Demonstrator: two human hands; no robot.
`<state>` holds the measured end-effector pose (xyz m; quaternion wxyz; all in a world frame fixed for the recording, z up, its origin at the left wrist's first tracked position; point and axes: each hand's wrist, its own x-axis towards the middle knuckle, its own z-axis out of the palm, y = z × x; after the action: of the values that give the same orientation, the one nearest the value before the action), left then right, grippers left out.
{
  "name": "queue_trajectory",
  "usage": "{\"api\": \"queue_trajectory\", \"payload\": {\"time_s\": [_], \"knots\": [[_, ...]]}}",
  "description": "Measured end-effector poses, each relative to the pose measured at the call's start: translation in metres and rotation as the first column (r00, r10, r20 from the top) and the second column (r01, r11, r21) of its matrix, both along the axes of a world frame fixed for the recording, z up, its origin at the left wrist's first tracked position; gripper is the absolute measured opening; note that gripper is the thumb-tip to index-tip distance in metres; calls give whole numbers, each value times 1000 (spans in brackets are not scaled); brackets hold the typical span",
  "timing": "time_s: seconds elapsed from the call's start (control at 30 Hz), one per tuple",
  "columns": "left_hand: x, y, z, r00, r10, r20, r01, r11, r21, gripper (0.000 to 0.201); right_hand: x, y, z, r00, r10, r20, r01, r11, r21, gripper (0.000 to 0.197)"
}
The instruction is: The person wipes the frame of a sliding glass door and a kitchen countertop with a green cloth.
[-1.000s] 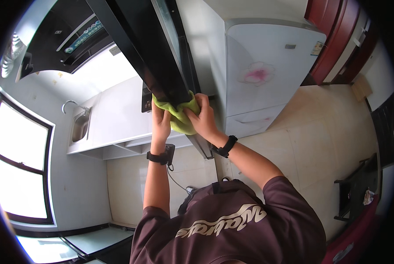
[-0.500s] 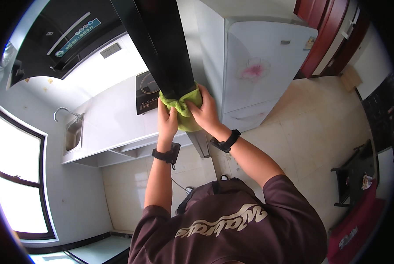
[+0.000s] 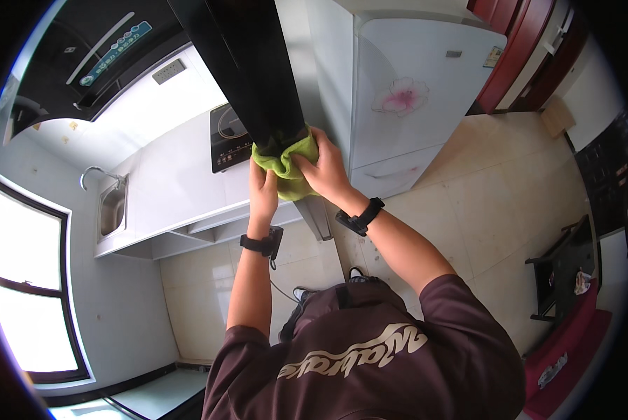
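A green cloth (image 3: 296, 183) is wrapped around a black, upright post (image 3: 251, 70) in front of me. On its left side my left hand (image 3: 263, 189) presses the cloth against the post, fingers curled behind and mostly hidden. From the right, my right hand (image 3: 326, 170) grips the same cloth, thumb toward the front and fingers bent round the far side. Below the cloth, the post's lower part (image 3: 315, 217) shows lighter and reaches down to the floor. Both wrists carry black straps with small devices.
A white counter (image 3: 167, 175) with a sink (image 3: 112, 210) and an induction cooktop (image 3: 228, 140) lies to the left, under a black range hood (image 3: 111, 49). A white fridge (image 3: 405, 98) stands close on the right. Farther right is a black table (image 3: 562, 273).
The hands and cloth stay at about the same place on the post. The surroundings have shifted slightly upward and left in view.
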<state>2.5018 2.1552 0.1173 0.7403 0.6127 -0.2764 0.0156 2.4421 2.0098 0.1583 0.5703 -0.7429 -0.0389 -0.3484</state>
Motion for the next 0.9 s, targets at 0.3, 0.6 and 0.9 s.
{"api": "queue_trajectory", "payload": {"time_s": [0.3,0.6,0.9], "knots": [[-15,8,-35,985,-27,-171,33,999,32,43,-12,-10,-40,984,20,-179,-26,999,-27,45],[-17,9,-64,994,26,-105,-9,987,162,40,-18,-17,-85,937,47,-347,-67,997,-45,45],[-25,9,-76,982,115,-148,-87,979,183,42,-15,-16,-104,964,48,-262,-60,997,-39,47]]}}
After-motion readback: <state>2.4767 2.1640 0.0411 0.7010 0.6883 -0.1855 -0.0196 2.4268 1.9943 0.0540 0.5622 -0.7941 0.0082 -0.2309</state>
